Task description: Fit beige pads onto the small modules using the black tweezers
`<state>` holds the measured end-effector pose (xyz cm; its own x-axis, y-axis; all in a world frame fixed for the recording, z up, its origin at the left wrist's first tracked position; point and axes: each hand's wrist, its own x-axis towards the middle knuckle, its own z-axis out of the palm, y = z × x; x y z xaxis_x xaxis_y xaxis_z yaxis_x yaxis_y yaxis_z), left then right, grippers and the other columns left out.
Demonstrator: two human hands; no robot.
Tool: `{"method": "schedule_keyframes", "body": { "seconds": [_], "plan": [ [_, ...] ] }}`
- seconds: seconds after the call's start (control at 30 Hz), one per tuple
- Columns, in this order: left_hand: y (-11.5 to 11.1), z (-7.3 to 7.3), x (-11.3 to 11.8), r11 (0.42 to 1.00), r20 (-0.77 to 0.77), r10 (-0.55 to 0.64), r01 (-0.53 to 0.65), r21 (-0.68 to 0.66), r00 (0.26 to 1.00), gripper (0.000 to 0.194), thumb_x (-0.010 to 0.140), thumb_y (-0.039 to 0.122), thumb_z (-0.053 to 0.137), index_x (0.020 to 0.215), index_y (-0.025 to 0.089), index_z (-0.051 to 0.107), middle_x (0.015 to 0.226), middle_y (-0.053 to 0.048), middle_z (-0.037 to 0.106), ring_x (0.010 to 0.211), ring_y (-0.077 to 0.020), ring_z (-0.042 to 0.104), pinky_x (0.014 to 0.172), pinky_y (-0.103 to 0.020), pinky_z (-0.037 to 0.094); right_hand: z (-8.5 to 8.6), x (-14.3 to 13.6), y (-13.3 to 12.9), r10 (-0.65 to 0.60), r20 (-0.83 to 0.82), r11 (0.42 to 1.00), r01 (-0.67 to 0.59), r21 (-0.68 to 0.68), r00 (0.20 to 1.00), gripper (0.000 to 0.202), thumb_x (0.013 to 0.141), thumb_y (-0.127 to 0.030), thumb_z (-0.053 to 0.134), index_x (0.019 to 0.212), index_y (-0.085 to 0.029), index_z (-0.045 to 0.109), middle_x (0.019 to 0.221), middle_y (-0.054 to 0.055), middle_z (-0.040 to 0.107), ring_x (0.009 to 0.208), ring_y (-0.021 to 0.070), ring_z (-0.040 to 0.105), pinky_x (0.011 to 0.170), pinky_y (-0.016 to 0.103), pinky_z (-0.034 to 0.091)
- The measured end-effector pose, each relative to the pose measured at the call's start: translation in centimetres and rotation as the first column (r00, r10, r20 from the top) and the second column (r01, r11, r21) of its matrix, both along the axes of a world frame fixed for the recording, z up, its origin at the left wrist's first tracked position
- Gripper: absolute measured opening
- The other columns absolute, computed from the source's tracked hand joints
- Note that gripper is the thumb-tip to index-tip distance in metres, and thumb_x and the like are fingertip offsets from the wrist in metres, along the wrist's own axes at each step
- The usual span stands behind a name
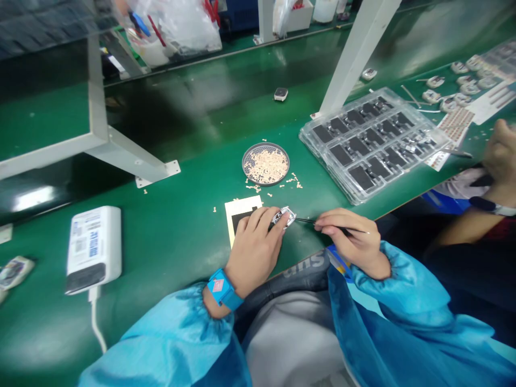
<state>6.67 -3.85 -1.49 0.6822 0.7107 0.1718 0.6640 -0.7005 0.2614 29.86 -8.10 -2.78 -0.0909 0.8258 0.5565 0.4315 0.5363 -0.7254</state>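
Note:
My left hand (258, 242), with a blue band at the wrist, is closed on a small white watch-like device housing (287, 214) whose inner parts show. Under that hand lies a cream card with a black patch (230, 215), partly covered by my fingers. In my right hand (350, 234) a thin pair of dark tweezers (306, 220) is pinched, the tips touching or almost touching the housing's right side. Just beyond my hands stands a round grey dish (244, 167) heaped with tiny beige pieces (268, 165), several of them scattered on the green bench around it.
A clear tray (350, 194) of black screen parts lies at the right. A white power bank (94, 242) with a cable is at the left. Metal shelf legs (139, 156) rise from the bench (181, 258). Another person's hand (500, 156) is at the right edge, near several device housings (470, 86).

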Motion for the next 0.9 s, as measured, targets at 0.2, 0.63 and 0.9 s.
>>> {"method": "schedule_keyframes", "body": {
  "seconds": [0.2, 0.63, 0.9],
  "plan": [
    [0.9, 0.0, -0.9, 0.998, -0.010, -0.050, 0.050, 0.032, 0.999, 0.041, 0.100, 0.017, 0.046, 0.139, 0.019, 0.059, 0.142, -0.007, 0.055, 0.128, -0.0279, 0.046, 0.093, -0.044, 0.040, 3.2, 0.2, 2.7, -0.051, -0.102, 0.995, 0.058, 0.076, 0.994, 0.026, 0.103, -0.028, 0.043, 0.089, -0.016, 0.061, 0.080, 0.010, 0.061, 0.074, 0.0160, 0.062, 0.067, 0.033, 0.051],
    [1.9, -0.4, -2.5, 0.991, -0.036, -0.127, 0.128, 0.032, 0.991, 0.049, 0.096, 0.009, 0.048, 0.142, 0.023, 0.058, 0.147, 0.000, 0.052, 0.137, -0.0257, 0.039, 0.097, -0.043, 0.041, 8.0, -1.4, 10.3, 0.514, 0.635, 0.830, -0.147, -0.539, 0.577, 0.037, 0.100, -0.048, 0.050, 0.082, -0.018, 0.065, 0.069, 0.000, 0.058, 0.064, 0.0101, 0.047, 0.065, 0.026, 0.026],
    [1.4, -0.3, -2.2, 0.995, -0.032, -0.091, 0.092, 0.042, 0.995, 0.040, 0.106, 0.025, 0.038, 0.140, 0.021, 0.059, 0.148, -0.001, 0.051, 0.138, -0.0275, 0.039, 0.100, -0.045, 0.040, 8.2, -2.4, 12.1, 0.637, 0.685, 0.754, -0.101, -0.649, 0.352, 0.026, 0.090, -0.044, 0.060, 0.078, -0.024, 0.072, 0.067, -0.002, 0.062, 0.062, 0.0104, 0.045, 0.061, 0.026, 0.025]
  ]
}}
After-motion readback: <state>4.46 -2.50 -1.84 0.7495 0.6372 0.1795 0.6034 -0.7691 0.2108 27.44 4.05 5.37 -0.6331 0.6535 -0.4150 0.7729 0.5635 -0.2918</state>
